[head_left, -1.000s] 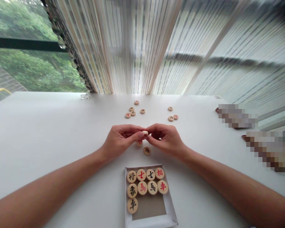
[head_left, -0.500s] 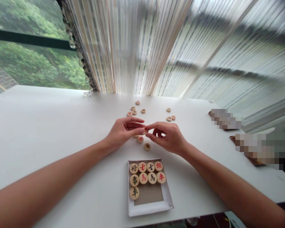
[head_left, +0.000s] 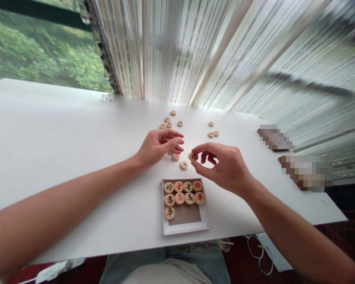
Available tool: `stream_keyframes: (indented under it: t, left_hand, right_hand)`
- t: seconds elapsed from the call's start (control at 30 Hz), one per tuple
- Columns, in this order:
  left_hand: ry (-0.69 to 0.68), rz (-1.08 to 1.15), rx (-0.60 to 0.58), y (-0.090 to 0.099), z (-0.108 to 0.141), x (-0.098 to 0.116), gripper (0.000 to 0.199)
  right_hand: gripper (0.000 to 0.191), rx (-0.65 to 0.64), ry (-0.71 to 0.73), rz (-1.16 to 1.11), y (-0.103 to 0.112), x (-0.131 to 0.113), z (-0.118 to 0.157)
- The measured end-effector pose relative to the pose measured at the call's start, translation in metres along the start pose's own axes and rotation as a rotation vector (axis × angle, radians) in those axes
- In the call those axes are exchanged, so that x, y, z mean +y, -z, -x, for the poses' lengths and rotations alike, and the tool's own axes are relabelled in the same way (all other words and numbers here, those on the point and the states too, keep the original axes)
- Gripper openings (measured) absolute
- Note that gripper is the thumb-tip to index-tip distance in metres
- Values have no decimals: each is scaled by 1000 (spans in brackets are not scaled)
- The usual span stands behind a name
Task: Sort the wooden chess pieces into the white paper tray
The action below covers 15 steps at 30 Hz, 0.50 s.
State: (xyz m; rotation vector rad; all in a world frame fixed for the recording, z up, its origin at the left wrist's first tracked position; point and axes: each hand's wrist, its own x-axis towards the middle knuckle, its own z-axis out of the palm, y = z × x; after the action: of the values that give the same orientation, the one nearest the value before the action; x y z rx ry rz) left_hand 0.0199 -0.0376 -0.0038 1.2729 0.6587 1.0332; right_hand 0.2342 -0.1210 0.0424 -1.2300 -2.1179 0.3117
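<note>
My right hand [head_left: 221,161] pinches a round wooden xiangqi piece [head_left: 193,156] with a red character between thumb and fingertips, just above the table. To its left, my left hand [head_left: 161,146] has its fingers apart and holds nothing. Below that hand lie a red-marked piece [head_left: 176,156] and a black-marked piece [head_left: 184,165]. Nearer to me is an open white box [head_left: 186,227] with two full rows of pieces and one black-marked piece [head_left: 169,213] at the left of the third row. The rest of that row shows bare grey-brown bottom.
Several loose pieces [head_left: 169,124] lie beyond my left hand, and three more [head_left: 211,124] stand farther right. Blurred-out brown-edged items [head_left: 275,138] rest at the table's right. A string curtain [head_left: 171,51] hangs along the far edge of the white table [head_left: 77,130].
My right hand has moved right, away from my left hand, carrying the red-marked piece. My left hand no longer touches that piece. The camera view has tilted down.
</note>
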Motion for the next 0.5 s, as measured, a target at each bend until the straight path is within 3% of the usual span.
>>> stream_keyframes:
  t: [0.1,0.2,0.33,0.5]
  left_hand:
    - [8,-4,3,1,-1,0,29]
    - [14,-16,-27,2,-1,-2,25]
    - [5,-28,-30,3,0,-3,22]
    - [-3,-20,-27,2,1,-1,18]
  right_hand:
    - [9,-105,-54,-79,15,-22,27]
    - [11,-220,-2,-163,18,-40,53]
    - [10,-268,68,-130,4,-49,71]
    - [9,-310,141,-56,-13,-47,73]
